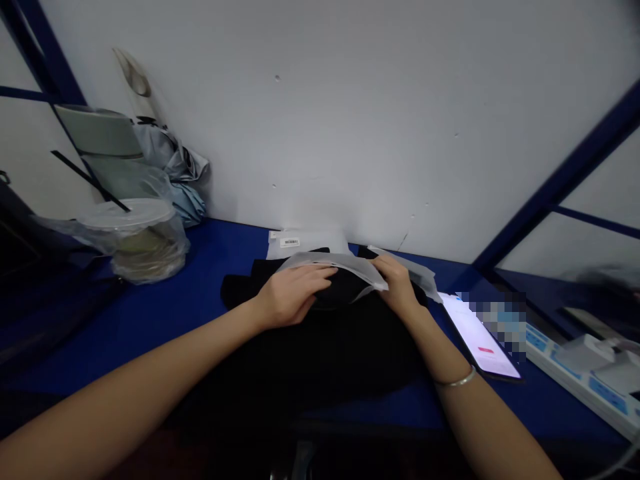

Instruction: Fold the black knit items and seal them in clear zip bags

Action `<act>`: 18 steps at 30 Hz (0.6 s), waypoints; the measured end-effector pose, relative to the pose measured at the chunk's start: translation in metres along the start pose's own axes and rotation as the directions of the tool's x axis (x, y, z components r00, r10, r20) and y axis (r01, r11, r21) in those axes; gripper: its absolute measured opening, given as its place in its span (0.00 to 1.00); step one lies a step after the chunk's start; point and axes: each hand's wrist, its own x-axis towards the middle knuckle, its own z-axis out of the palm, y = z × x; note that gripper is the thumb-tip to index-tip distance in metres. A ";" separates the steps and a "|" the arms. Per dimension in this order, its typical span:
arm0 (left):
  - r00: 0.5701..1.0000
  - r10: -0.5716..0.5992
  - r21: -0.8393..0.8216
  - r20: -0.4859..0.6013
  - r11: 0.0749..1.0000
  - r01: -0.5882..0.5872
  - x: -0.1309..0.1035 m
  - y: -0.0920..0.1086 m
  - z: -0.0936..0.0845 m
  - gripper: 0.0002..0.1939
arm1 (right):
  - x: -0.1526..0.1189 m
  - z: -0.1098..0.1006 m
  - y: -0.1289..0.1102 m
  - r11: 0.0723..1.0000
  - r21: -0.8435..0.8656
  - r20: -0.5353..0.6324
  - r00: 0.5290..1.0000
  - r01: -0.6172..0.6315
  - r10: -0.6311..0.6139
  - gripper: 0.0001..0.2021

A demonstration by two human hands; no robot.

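Observation:
A frosted plastic bag (345, 259) lies mouth towards me on the table, its rim bowed up over dark contents. Black folded cloth (330, 360) spreads beneath and in front of it. My left hand (293, 293) rests at the left of the bag's mouth, fingers stretched along the rim and the black material. At the right corner, my right hand (396, 283) has its fingers curled around the bag's edge. Another frosted plastic piece (413, 270) shows behind the right hand. Behind the bag is a whitish packet with a barcode label (289, 243).
A lit phone (480, 337) lies right of my right arm, beside a power strip (565, 363) with plugs. On the left stands a lidded cup (145, 243) in a clear bag, with a straw. An umbrella (187, 193) leans against the white wall (340, 120) behind the blue table (210, 250).

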 end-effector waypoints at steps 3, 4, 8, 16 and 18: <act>0.997 0.072 -0.007 0.002 0.997 -0.072 0.001 0.008 0.001 0.11 | -0.001 -0.005 0.005 1.000 -0.017 -0.037 0.999 -0.012 0.011 0.10; 0.995 0.098 0.001 0.003 0.995 -0.098 0.001 0.010 0.001 0.10 | -0.001 -0.005 0.006 0.999 -0.024 -0.060 0.998 -0.023 0.021 0.11; 0.990 0.136 0.026 -0.028 0.990 -0.135 0.002 0.019 0.002 0.08 | -0.001 -0.003 0.009 0.999 -0.037 -0.104 0.994 -0.036 0.032 0.10; 0.979 0.204 0.044 -0.004 0.978 -0.204 0.010 0.033 0.000 0.08 | -0.003 0.003 0.024 0.997 -0.069 -0.195 0.981 -0.021 0.007 0.09; 0.979 0.204 0.055 0.011 0.977 -0.205 0.010 0.032 0.001 0.08 | -0.004 0.002 0.028 0.995 -0.093 -0.204 0.979 -0.041 0.021 0.10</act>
